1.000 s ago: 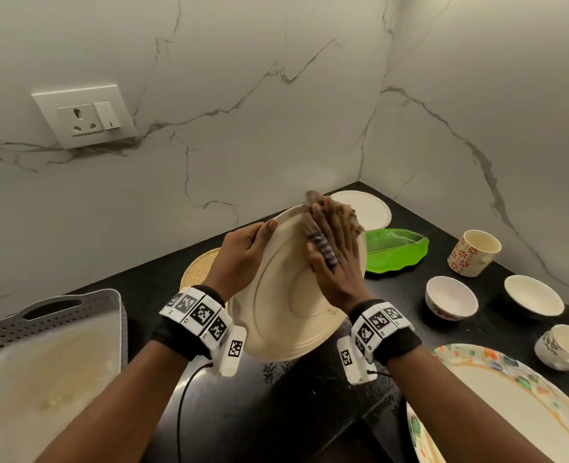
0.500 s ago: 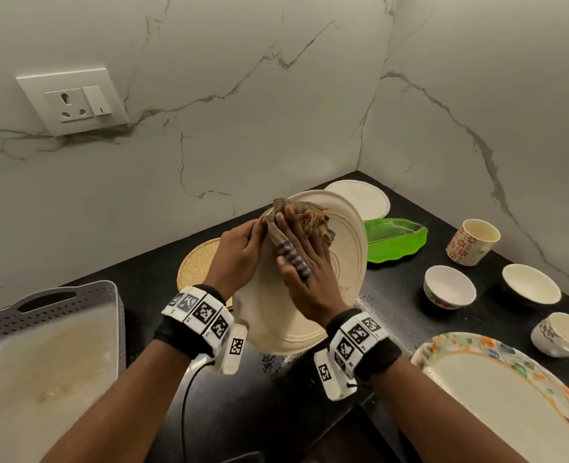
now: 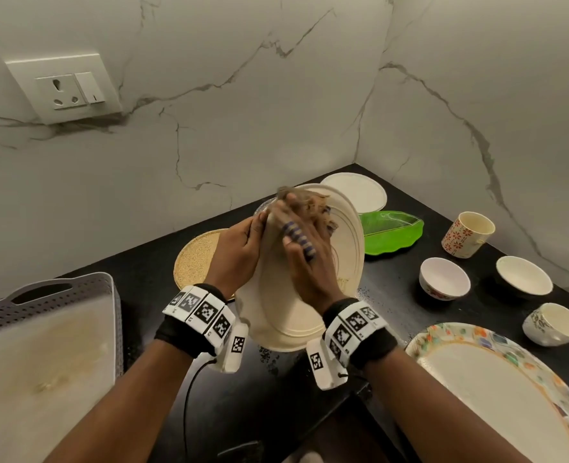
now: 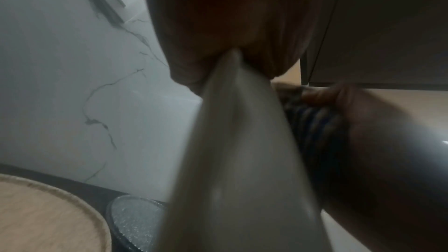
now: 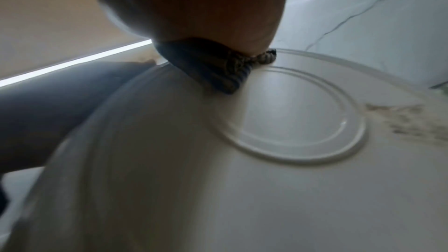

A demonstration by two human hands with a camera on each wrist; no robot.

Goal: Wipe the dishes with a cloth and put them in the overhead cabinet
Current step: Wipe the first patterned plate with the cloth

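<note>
A large cream plate (image 3: 340,262) is held on edge above the black counter (image 3: 393,305), its underside with a raised foot ring (image 5: 290,122) facing me. My left hand (image 3: 239,252) grips its left rim (image 4: 232,114). My right hand (image 3: 301,242) presses a brown and blue striped cloth (image 3: 310,212) against the plate's upper left part, with the cloth (image 5: 213,66) bunched under the palm. The cloth (image 4: 312,122) also shows beside the rim in the left wrist view. The plate's front face is hidden.
On the counter stand a flat cream plate (image 3: 356,195), a green leaf tray (image 3: 390,235), two bowls (image 3: 443,279) (image 3: 523,275), two cups (image 3: 468,233) (image 3: 553,324), a floral-rimmed platter (image 3: 497,389), a round woven mat (image 3: 196,259) and a grey perforated basket (image 3: 42,329). A wall socket (image 3: 66,88) sits upper left.
My right hand has dragged the cloth from the plate's upper right side leftward to its upper left, close to my left hand. The left hand keeps its hold on the rim.
</note>
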